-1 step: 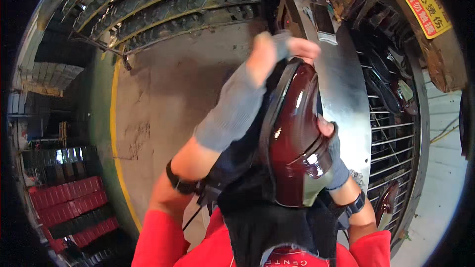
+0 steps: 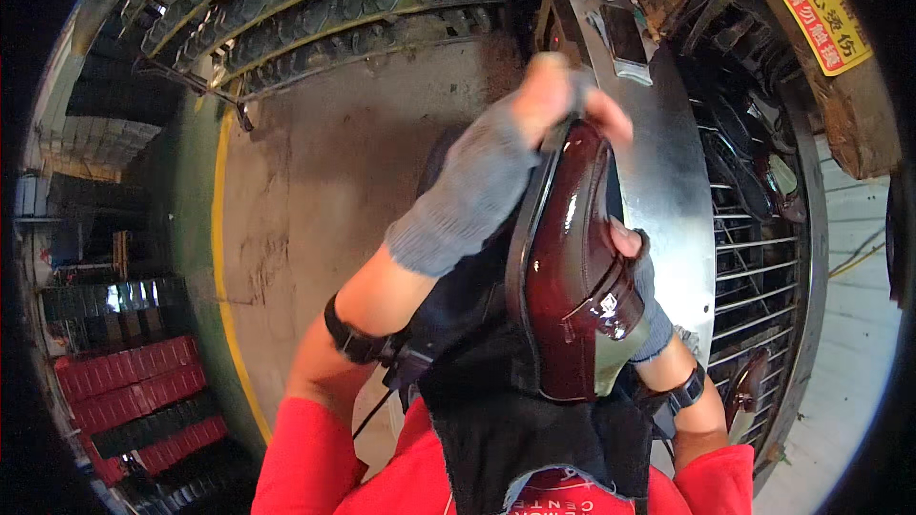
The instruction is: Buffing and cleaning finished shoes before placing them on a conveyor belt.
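Left of the desk (image 2: 663, 167), a glossy dark-red shoe (image 2: 563, 286) points its toe away from the apron (image 2: 544, 439). The right hand's (image 2: 642, 277) fingers close around its side, presumably steadying it; the left hand's (image 2: 561, 100) bend at the toe, too blurred to judge their grip. Floor (image 2: 324, 191) left of the desk gives elbow room.

Shoe (image 2: 565, 272): glossy, smooth. Glove (image 2: 468, 195): matt ribbed knit. Tabletop (image 2: 663, 181): shiny metal.
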Demonstrator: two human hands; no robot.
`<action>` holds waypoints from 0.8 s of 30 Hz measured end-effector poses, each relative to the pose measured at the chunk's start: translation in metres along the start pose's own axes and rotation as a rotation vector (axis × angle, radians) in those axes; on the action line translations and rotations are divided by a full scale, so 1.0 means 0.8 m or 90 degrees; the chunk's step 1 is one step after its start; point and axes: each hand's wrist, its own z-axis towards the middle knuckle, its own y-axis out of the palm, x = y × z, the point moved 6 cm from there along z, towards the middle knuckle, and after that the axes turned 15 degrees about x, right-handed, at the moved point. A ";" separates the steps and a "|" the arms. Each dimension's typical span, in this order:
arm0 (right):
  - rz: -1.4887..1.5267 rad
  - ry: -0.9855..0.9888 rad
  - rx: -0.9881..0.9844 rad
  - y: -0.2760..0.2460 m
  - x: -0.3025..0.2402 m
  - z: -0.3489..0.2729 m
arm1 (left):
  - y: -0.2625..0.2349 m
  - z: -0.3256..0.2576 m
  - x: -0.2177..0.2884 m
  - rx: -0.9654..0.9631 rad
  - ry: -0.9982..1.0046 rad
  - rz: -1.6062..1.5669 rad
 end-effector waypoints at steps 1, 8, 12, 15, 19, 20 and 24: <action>-0.023 0.002 -0.008 -0.034 0.002 0.011 | 0.006 0.007 -0.011 -0.101 0.021 0.027; -0.002 0.014 0.157 -0.050 0.029 -0.009 | -0.005 -0.012 -0.034 0.125 -0.105 0.069; -0.250 -0.039 0.219 -0.085 0.031 -0.066 | -0.018 -0.022 -0.053 0.156 -0.074 0.054; -0.449 -0.087 0.228 -0.020 0.022 -0.080 | -0.018 -0.039 -0.067 0.165 -0.078 -0.025; -0.369 -0.089 0.252 -0.027 0.029 -0.088 | -0.017 -0.047 -0.075 0.203 -0.093 -0.070; -0.347 -0.103 0.259 -0.028 0.028 -0.087 | -0.018 -0.045 -0.073 0.219 -0.081 -0.085; -0.329 -0.156 0.245 -0.032 0.027 -0.070 | -0.017 -0.042 -0.073 0.224 -0.093 -0.154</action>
